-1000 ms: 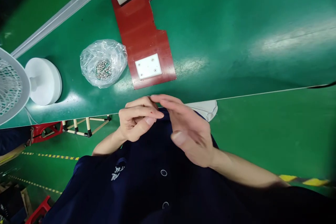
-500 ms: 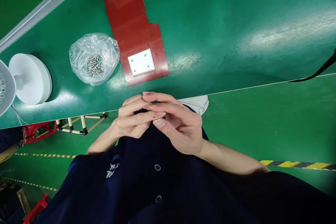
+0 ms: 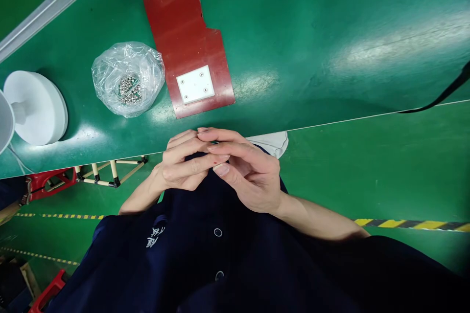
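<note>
Fingers curved, left hand touching right hand (tiny red speck).

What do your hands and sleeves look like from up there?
The left hand and right hand are bare, with no gloves or rings in sight; a small red mark shows on a left finger. Dark navy sleeves leave the forearms uncovered. The matching shirt has white lettering.
</note>
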`<state>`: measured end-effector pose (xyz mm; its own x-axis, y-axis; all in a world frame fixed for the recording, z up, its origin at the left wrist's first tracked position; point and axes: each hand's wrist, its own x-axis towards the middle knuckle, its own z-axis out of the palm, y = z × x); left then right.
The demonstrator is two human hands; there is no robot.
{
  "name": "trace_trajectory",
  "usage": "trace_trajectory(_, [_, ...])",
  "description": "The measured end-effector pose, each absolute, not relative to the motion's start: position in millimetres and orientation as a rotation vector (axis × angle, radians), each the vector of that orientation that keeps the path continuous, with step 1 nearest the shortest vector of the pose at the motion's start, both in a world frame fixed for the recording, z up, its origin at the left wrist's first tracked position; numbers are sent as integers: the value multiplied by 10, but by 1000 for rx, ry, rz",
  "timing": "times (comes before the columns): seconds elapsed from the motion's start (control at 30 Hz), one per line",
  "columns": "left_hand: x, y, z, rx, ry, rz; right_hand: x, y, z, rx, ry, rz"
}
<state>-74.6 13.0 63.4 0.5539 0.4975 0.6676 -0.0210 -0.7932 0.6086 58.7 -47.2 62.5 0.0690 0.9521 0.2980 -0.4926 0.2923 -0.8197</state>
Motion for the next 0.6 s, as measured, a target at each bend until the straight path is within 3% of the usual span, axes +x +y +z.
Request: trace_trajectory(0.6, [-762,177,613,2259,365,1201,595,-453,576,-636,-956,1213])
